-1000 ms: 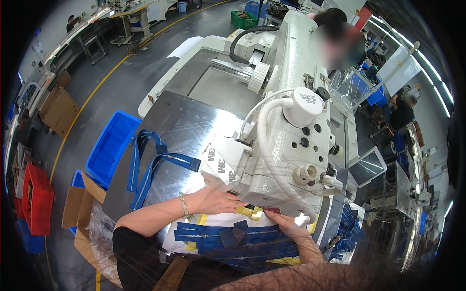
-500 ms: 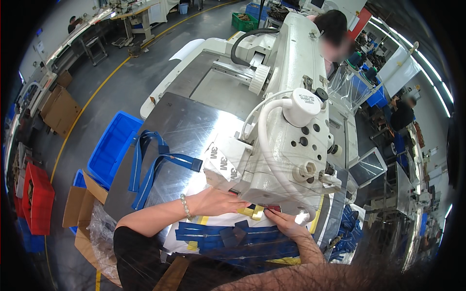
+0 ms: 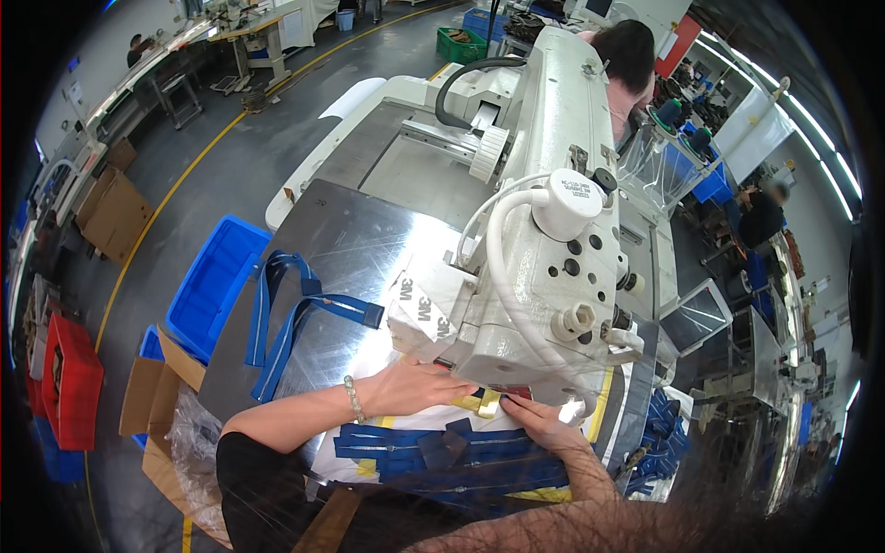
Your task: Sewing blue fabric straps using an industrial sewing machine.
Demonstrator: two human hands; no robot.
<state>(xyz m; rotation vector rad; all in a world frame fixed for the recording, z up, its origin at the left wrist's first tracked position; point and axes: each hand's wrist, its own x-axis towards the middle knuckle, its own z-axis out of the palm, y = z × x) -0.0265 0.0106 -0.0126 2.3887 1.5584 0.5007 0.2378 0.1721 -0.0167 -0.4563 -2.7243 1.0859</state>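
Both my hands work low under the head of a white industrial sewing machine (image 3: 498, 323). My left hand (image 3: 410, 387) lies palm down with fingers stretched to the right, their tips beside a piece of yellow tape (image 3: 489, 404). From the other side, my right hand (image 3: 542, 426) rests its extended fingertips at the yellow tape and a small dark red piece (image 3: 516, 392). The machine head hides part of this spot. Just in front of my hands, blue fabric strips with zips (image 3: 387, 441) lie side by side on a white sheet with yellow tape.
A looped blue strap (image 3: 346, 306) lies on the metal table (image 3: 350, 217) to the left. Beyond the edge stand a blue bin (image 3: 217, 281) and an open cardboard box (image 3: 138, 392). Blue pieces (image 3: 664, 429) are heaped at right, below a screen (image 3: 696, 318). A person (image 3: 627, 60) is behind the machine.
My hands hold nearly the same place, with the right fingertips shifted very slightly left. Behind the machine, the other person's head has turned. The view has shifted a little.
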